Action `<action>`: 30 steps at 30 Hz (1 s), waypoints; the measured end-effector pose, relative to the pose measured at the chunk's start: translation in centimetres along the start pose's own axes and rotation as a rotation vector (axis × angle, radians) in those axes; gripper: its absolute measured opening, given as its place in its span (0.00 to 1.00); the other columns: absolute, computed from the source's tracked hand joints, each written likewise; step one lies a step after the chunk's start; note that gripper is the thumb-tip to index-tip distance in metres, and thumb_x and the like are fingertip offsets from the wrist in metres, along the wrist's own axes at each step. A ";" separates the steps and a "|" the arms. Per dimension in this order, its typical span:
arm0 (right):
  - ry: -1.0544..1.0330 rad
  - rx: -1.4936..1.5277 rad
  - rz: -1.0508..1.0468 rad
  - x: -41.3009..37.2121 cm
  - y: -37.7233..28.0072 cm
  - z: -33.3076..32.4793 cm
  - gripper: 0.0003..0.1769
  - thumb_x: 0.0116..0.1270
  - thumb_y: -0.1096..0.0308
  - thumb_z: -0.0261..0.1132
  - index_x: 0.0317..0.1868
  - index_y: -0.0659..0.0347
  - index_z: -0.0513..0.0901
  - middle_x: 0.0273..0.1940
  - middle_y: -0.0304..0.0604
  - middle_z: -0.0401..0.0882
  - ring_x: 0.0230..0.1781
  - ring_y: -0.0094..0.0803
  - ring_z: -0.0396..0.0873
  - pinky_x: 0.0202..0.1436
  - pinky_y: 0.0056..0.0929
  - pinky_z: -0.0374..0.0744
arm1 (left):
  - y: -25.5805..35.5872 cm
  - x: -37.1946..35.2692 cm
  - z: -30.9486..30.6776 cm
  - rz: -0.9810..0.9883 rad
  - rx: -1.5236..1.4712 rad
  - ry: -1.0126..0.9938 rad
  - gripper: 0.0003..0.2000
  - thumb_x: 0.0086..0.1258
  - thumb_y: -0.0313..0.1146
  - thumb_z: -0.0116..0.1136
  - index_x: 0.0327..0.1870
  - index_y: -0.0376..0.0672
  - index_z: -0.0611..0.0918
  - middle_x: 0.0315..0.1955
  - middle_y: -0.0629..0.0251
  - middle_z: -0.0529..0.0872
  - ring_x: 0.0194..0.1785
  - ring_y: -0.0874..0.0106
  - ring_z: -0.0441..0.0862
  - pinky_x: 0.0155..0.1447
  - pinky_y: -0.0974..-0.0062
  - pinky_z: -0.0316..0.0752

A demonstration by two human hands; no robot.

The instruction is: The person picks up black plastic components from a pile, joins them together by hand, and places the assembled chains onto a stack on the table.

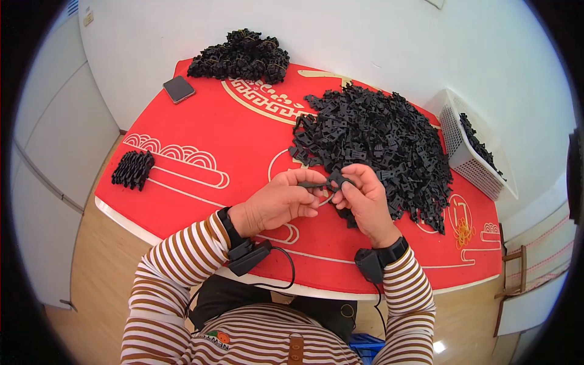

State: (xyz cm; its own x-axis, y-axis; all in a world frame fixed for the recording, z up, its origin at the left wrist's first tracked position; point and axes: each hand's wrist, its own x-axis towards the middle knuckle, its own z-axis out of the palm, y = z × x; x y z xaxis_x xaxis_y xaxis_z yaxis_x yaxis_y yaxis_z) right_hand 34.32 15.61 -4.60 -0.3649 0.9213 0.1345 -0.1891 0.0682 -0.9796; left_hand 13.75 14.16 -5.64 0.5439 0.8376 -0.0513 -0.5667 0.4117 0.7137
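Close together over the near side of the pile, both hands are pinched on small black plastic clips. My left hand (281, 199) grips a thin dark clip (311, 184) between thumb and fingers, its end pointing right. Thumb and fingers of my right hand (367, 204) are closed on a wider black clip (336, 178), which meets the left one in this view. Fingers cover much of both pieces. Just beyond the hands spreads a large heap of loose black plastic clips (383, 137).
On the red-covered table (201, 131) lie rubber-banded clip bundles (240, 58), a phone (179, 89) and a neat row of clips (132, 170). To the right are a white basket (471, 157) containing more clips and some yellow rubber bands (464, 233). Cables hang from both wrist devices.
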 end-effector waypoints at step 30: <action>-0.160 0.383 0.060 -0.4 -0.9 -0.2 0.23 0.68 0.74 0.55 0.63 0.65 0.67 0.40 0.37 0.72 0.34 0.22 0.69 0.38 0.21 0.70 | 0.0 -0.5 0.6 0.226 0.714 0.135 0.14 0.66 0.23 0.55 0.53 0.36 0.75 0.33 0.72 0.78 0.30 0.86 0.75 0.34 0.87 0.75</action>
State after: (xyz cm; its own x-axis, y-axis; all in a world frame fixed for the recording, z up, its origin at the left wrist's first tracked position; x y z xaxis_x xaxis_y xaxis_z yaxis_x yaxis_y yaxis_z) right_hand 34.82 15.31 -3.81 -0.5170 0.8461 0.1295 -0.4770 -0.1592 -0.8644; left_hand 13.85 13.53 -5.21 0.3558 0.9295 0.0975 -0.0919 -0.0690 0.9934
